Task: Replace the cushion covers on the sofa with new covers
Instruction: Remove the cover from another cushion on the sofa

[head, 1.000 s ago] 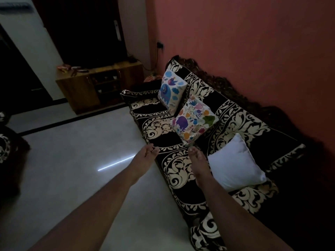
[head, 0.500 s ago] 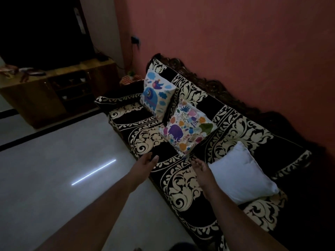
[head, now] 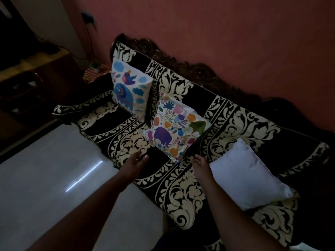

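A sofa (head: pixel 183 185) draped in black cloth with cream floral patterns runs along the pink wall. Three cushions lean on its back: one with a blue elephant and bird (head: pixel 129 87) at the far end, one with a purple elephant and flowers (head: pixel 175 127) in the middle, and a plain white one (head: pixel 248 176) nearest me. My left hand (head: pixel 134 163) reaches over the seat's front edge, fingers straight, holding nothing. My right hand (head: pixel 200 167) hovers just below the middle cushion's lower corner, beside the white cushion, fingers relaxed and empty.
Pale tiled floor (head: pixel 47 178) with a bright light streak lies left of the sofa. A wooden cabinet (head: pixel 27 84) stands at the far left in the dark. A wall socket with a cable (head: pixel 88 19) sits above the sofa's far end.
I have come closer to the sofa and the view has swung right. Both hands have moved forward over the seat toward the middle cushion, still empty.
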The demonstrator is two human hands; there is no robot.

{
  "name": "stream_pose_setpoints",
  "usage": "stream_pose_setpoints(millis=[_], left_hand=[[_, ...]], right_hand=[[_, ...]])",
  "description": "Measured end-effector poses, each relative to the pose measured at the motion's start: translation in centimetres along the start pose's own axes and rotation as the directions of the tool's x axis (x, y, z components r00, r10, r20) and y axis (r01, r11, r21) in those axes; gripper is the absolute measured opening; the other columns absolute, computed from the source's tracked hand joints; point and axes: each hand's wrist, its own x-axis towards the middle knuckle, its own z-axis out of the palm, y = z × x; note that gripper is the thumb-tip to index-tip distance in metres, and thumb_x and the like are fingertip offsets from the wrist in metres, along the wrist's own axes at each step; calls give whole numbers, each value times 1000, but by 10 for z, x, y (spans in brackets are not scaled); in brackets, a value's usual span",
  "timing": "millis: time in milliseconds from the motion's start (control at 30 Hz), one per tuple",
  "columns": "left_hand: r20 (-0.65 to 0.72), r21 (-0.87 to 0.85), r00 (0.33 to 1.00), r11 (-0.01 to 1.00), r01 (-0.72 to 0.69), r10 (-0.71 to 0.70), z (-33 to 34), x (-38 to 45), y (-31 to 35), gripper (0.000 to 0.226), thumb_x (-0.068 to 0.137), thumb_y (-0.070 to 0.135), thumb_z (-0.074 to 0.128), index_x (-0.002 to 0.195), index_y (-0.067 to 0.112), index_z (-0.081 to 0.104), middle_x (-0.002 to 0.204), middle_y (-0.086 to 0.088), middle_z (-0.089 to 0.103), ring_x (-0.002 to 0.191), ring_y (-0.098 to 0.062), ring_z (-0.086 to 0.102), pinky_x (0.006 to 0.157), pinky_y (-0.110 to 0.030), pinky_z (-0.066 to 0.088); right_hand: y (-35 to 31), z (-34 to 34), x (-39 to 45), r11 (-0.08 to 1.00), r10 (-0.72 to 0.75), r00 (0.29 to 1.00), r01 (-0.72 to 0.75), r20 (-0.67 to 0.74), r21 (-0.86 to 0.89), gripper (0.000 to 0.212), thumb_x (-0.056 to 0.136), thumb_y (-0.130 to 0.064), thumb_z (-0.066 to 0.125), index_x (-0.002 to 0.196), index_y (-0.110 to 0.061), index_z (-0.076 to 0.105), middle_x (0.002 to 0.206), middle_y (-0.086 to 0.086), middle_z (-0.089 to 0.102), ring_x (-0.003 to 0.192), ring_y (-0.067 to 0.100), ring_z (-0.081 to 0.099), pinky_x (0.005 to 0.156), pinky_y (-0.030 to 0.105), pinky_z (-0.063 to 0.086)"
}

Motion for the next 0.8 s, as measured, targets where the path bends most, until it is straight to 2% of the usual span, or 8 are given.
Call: stream_pose_setpoints(millis=[167,300,400,500,533,600,700,800], left_hand=[[9,107,995,990,94,-96,11,83,29,55,101,37,58,148,10,46,128,0,55,118,-16,55,93,-28,45],[14,148,989,979,141,-144,18,141,38,50,101,34,60,144,12,50,123,-3,59,117,-18,58,93,-27,45],[-8,156,980,968,196,-197,23,176,42,47,100,35,61,141,14,52,123,-3,64,113,-16,61,91,-27,47],[3,183,974,957,223,-228,29,198,48,22,101,30,59,123,24,57,102,11,64,101,-11,64,81,-20,48],[19,209,974,954,217,-226,31,206,52,8,102,29,59,110,30,57,97,15,62,93,-5,65,76,-15,48],[60,235,974,952,197,-216,35,218,63,14,103,26,57,95,37,52,92,18,57,78,11,58,64,-5,47],[76,247,973,950,192,-217,35,230,75,13,103,24,57,100,33,49,91,19,53,70,20,54,61,-1,44],[112,271,972,948,169,-205,36,236,81,29,103,19,57,90,41,45,87,24,54,67,33,50,63,1,43]], right_hand=[[-12,2,115,991,137,989,-137,-50,-5,60,99,-36,64,149,-13,40,151,13,44,130,29,50,96,39,49],[-30,-7,204,985,140,975,-154,-171,-74,72,93,-34,72,152,-13,36,154,14,42,137,32,46,102,37,44],[-42,-13,261,986,124,964,-146,-236,-76,77,88,-23,78,152,-10,37,150,11,46,136,30,47,108,39,42],[-44,-18,304,977,147,943,-186,-298,-107,80,80,-19,84,146,-6,41,143,18,51,130,35,53,107,46,47],[-42,-18,316,964,161,935,-217,-316,-151,83,78,-21,85,145,-5,40,142,20,51,129,37,53,105,48,48],[-39,-15,331,923,166,936,-258,-310,-286,91,76,-26,87,149,-7,34,144,21,49,131,39,51,104,51,49],[-34,-8,343,808,115,958,-245,-263,-536,93,79,-37,82,153,-19,29,147,21,44,131,43,47,98,53,50],[-32,-3,343,640,51,967,-223,-248,-736,87,85,-42,77,155,-25,27,154,19,33,137,42,35,102,55,45]])
